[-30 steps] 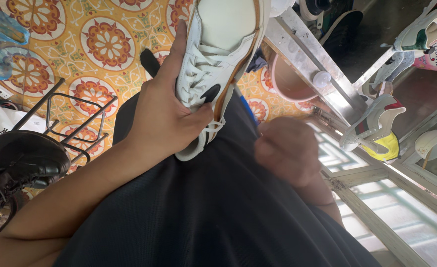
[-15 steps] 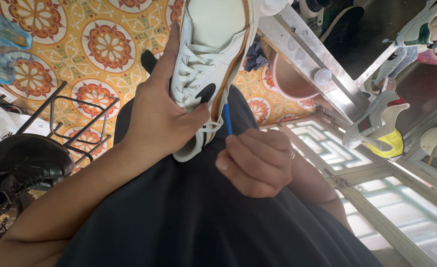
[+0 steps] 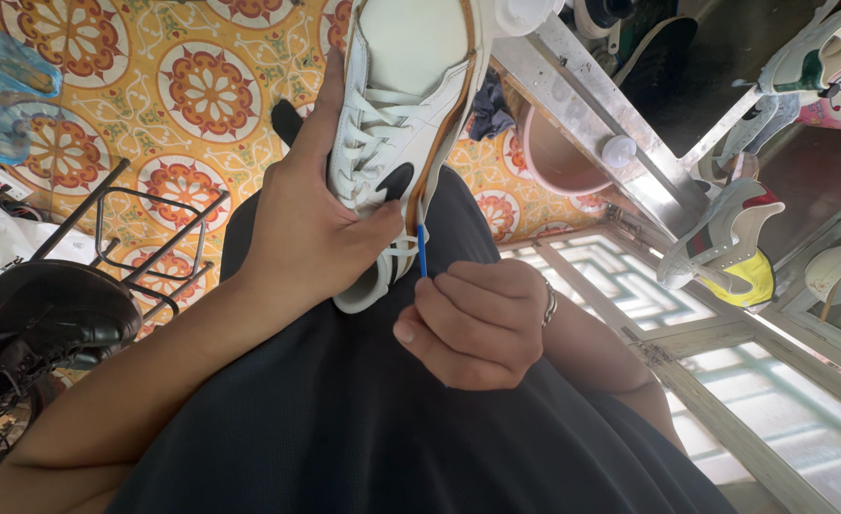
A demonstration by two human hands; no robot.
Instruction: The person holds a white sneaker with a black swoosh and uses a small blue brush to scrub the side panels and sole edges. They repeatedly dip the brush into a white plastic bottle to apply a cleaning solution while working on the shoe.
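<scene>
My left hand (image 3: 311, 224) grips a white lace-up sneaker (image 3: 396, 114) with a tan sole edge, holding it over my lap with the thumb pressed on its side near a black patch. My right hand (image 3: 477, 324) is closed around a thin blue stick (image 3: 421, 249) that points up. The stick's tip touches the sneaker's sole edge near the heel. Both forearms rest over my dark skirt (image 3: 363, 428).
An orange patterned tiled floor (image 3: 182, 86) lies below. A black metal rack (image 3: 144, 247) and a black shoe (image 3: 54, 319) sit at left. A pink basin (image 3: 558, 157), a metal frame (image 3: 620, 114) and other sneakers (image 3: 725, 238) are at right.
My right hand rose from my lap and brought the blue stick up to the sneaker's sole edge. The left hand kept its hold on the sneaker.
</scene>
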